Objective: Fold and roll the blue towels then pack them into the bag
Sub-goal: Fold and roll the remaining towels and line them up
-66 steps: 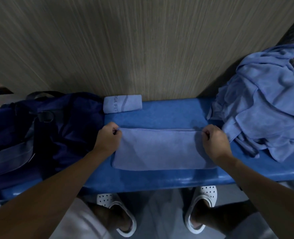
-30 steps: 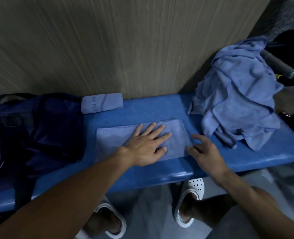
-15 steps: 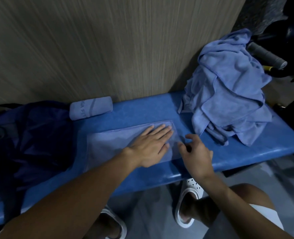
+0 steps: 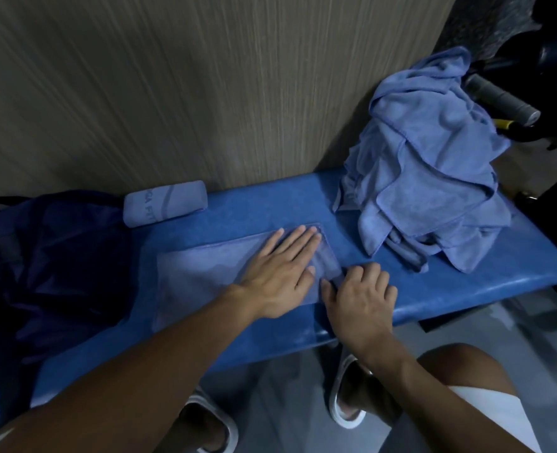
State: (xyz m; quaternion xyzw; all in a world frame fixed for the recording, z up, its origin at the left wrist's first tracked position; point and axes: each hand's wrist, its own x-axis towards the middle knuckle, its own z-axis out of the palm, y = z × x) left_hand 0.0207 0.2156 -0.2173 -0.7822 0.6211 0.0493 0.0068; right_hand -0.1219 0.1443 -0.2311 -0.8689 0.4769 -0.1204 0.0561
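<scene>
A folded blue towel [image 4: 202, 279] lies flat on the blue bench [image 4: 486, 273]. My left hand [image 4: 283, 273] presses flat on the towel's right part with straight fingers. My right hand [image 4: 362, 295] has its fingers curled at the towel's near right corner and pinches that edge. A rolled blue towel [image 4: 165, 203] lies by the wall, behind the flat one. A pile of loose blue towels [image 4: 427, 171] sits at the bench's right end. The dark blue bag [image 4: 58, 256] rests on the left end of the bench.
A wood-grain wall [image 4: 188, 86] rises right behind the bench. A grey padded handle [image 4: 502, 99] and dark equipment stand past the pile at the right. My feet in white sandals [image 4: 345, 400] are under the bench's front edge.
The towel was folded by both hands earlier. Since then my left hand has laid flat on it, and my right hand has closed in on the near right corner.
</scene>
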